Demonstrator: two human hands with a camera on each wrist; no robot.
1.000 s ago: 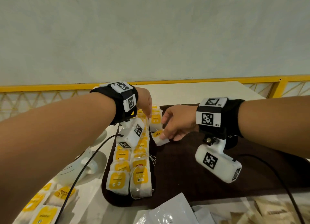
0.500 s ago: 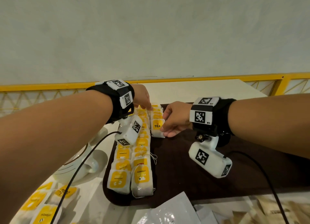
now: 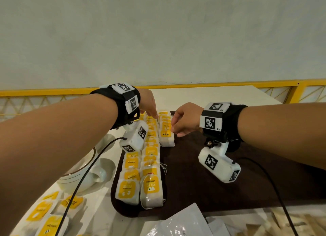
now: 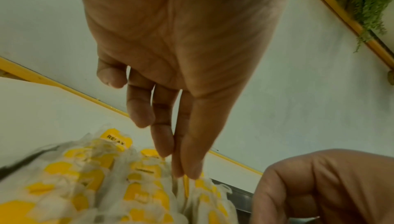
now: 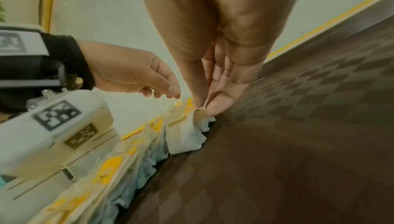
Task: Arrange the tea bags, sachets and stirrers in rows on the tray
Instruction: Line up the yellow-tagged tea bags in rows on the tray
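- R hand [image 3: 185, 120] fingers [image 5: 215, 108] pinch top edge of newest tea bag [image 3: 165, 136], front of third row, tray [image 3: 229, 186] far-left.
- Bag's long axis runs along row.
- L hand [image 3: 150, 105] fingers straight, touching rows.

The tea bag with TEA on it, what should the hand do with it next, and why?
Probably let go. The right hand pinches the TEA tea bag, which already lies on the tray at the near end of the short third row. More tea bags wait off the tray.
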